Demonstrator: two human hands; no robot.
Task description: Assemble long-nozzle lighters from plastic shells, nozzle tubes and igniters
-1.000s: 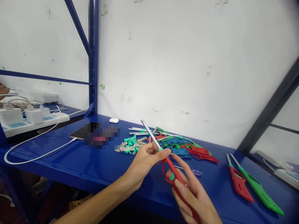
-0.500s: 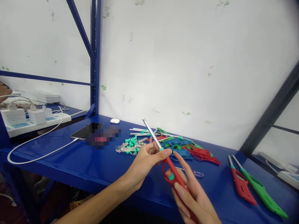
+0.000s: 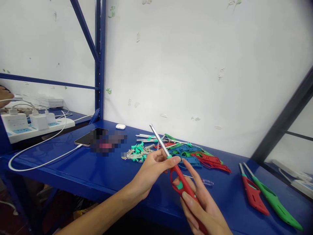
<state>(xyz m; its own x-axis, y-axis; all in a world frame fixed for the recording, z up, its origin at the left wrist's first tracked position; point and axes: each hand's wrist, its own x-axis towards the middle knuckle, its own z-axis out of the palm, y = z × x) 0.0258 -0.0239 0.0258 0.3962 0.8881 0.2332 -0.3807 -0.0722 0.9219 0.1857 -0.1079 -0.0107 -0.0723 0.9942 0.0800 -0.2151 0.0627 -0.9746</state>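
A red long-necked gas lighter is held between my two hands, its metal tube pointing up and away to the left. My left hand pinches it where the tube meets the red body. Around the red handle my right hand is closed, thumb on top and the index finger stretched along the side. A green trigger shows inside the loop. Beyond my hands lie green triggers and small metal parts, several metal tubes, and blue, red and green casing halves.
At the right lie a red lighter and a green lighter. A purple-handled screwdriver is behind my right hand. On the left are a phone on a white cable, a white earphone case and a power strip. A person's hand shows far left.
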